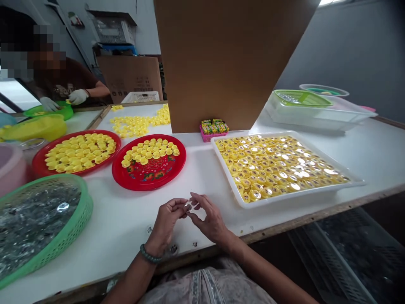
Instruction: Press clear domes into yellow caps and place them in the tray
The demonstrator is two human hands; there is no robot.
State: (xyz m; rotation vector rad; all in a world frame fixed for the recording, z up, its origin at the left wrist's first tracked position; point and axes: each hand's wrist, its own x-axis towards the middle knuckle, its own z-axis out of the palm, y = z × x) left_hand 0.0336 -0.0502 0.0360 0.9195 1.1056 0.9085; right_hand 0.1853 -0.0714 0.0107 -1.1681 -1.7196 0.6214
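Close together over the near side of the white table, my two hands meet at a small clear round piece [189,207], with a dark spot visible on it. My left hand [168,219], a beaded bracelet on its wrist, pinches the piece from the left. From the right, the fingertips of my right hand [210,216] close on its other edge. Beyond them is a red tray [148,176] with small yellow cup-shaped parts [152,150] along its far side. To the right, a white tray [242,203] holds many yellow pieces with shiny clear covers [268,162].
A green basket [85,202] of clear parts stands at left, near another red tray [36,162]. A pink basket [210,137] of small packets sits before a tall cardboard sheet [228,63]. Clear bins [310,116] stand at back right. A gloved co-worker [79,78] works at far left.
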